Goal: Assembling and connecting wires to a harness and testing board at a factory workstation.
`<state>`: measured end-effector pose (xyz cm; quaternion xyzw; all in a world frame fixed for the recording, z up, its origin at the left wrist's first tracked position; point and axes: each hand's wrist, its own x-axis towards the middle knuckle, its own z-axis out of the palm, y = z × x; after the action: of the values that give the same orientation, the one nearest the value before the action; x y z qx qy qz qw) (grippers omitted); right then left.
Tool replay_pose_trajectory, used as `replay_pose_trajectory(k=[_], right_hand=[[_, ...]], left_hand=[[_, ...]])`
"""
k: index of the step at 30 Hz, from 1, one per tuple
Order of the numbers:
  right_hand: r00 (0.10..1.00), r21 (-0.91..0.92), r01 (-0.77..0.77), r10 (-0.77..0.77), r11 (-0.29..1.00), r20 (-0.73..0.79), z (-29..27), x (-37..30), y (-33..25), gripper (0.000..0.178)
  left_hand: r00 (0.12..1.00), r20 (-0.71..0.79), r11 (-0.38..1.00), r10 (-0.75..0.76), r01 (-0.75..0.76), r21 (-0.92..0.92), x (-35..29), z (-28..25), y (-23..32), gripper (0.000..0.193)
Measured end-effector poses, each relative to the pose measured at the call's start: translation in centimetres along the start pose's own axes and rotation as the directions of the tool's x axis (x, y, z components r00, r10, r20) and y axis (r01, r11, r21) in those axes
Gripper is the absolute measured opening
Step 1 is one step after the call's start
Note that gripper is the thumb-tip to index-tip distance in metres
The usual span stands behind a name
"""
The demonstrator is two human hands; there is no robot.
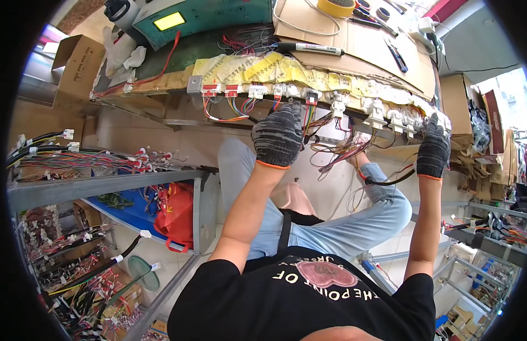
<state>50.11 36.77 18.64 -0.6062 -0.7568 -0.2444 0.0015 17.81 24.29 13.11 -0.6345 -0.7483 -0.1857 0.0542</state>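
Note:
Along the front edge of a bench runs a row of wire connectors, some red and white (231, 91), some plain white (375, 113), with coloured wires (337, 154) hanging below. My left hand (279, 137), in a dark grey knit glove with an orange cuff, is closed at the middle of this row, beside a dark connector (311, 98). At the row's right end, my right hand (434, 150) wears a matching glove, its fingers curled just under the last connectors. A black-sheathed cable (391, 183) runs up to it. What either hand pinches is hidden by the fingers.
A teal tester with a lit yellow display (169, 21) stands at the bench's back left. On cardboard lie a marker (311, 49), pliers (395, 54) and a yellow tape roll (335, 7). Metal racks with wire harnesses (98, 162) flank me; a red bag (174, 216) sits at left.

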Motion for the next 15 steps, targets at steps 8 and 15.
replay_pose_trajectory(k=[8, 15], right_hand=[[1.0, 0.077, 0.027, -0.026, 0.997, -0.017, -0.8, -0.4, -1.7, 0.042], [0.978, 0.066, -0.115, 0.102, 0.991, 0.18, -1.2, -1.1, -0.9, 0.049]], left_hand=[[1.0, 0.008, 0.983, 0.022, -0.023, 0.18, -0.6, 0.6, -1.0, 0.02], [0.961, -0.067, 0.928, -0.27, 0.24, -0.286, -4.7, -1.5, 1.4, 0.044]])
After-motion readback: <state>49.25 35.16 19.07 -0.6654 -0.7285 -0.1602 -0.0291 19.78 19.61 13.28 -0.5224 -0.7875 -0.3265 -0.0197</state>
